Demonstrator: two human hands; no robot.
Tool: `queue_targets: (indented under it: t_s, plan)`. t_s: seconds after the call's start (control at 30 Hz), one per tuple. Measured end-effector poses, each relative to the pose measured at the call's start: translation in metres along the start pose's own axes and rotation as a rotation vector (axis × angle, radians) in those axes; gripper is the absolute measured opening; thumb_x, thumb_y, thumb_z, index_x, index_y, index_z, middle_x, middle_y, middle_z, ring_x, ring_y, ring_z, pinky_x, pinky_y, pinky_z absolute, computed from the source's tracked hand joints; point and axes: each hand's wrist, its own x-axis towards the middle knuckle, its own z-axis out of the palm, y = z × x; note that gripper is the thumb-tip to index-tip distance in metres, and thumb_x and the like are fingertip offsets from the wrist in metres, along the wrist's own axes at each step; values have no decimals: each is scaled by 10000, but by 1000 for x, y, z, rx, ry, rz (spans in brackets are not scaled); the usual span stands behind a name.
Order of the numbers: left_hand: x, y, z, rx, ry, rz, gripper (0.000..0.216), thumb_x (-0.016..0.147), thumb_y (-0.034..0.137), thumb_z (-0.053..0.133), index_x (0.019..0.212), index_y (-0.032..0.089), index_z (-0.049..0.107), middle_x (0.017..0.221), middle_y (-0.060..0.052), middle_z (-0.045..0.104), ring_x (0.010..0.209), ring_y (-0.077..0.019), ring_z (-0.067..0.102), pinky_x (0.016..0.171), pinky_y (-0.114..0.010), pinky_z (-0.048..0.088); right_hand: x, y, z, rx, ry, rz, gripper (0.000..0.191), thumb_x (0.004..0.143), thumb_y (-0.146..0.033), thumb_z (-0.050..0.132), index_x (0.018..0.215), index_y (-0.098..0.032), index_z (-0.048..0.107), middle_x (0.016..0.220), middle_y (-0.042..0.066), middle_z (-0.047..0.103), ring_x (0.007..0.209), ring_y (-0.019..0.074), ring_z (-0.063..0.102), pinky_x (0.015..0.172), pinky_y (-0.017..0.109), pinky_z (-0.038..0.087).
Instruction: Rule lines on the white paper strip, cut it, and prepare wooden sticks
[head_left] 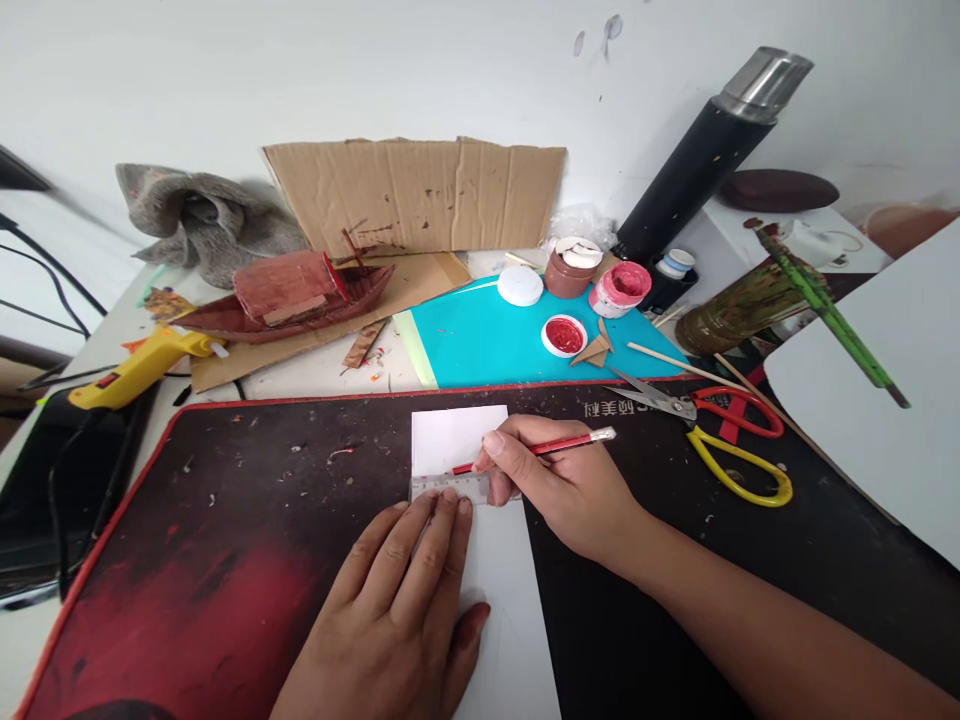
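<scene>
A strip of white paper [502, 600] lies on the dark mat, running toward me. Across it rests a clear ruler [469, 488]. My left hand [409, 590] lies flat, fingers stretched out, its fingertips pressing the ruler's near edge onto the paper; red stains show on its thumb. In my right hand [555, 480] is a red pencil [555, 445] with a white eraser end, pinched between thumb and fingers. The pencil's tip is down at the ruler's far edge, on the left part of the paper. The right hand's lower fingers touch the ruler's right end.
Scissors [697, 405] with red and yellow handles lie on the mat [225, 600]. Behind are a brown model boat [292, 295], a yellow glue gun [142, 370], an open red paint jar [620, 290], a brown jar [570, 270] and a black thermos [697, 160].
</scene>
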Motion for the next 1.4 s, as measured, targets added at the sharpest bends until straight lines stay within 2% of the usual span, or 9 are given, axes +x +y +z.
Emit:
queue_targets:
  t_s: [0.6,1.4]
  plan:
    - [-1,-1,0,1,-29,-11,491,1120,354,448,1438,24,624,1410,-168,736,1287,-313,625,1136,-466,412,1,0,0,38,0,-23,354,1096,-384,587,843,-185,735,671,-4,705,635,134,647,636,263,497]
    - [1,-1,1,-1,-8,-1,472,1120,345,437,1408,33,642,1377,-161,757,1260,-304,640,1114,-461,424,1,0,0,33,-1,-16,375,1099,-398,582,826,-189,731,680,-1,715,640,135,649,635,268,494]
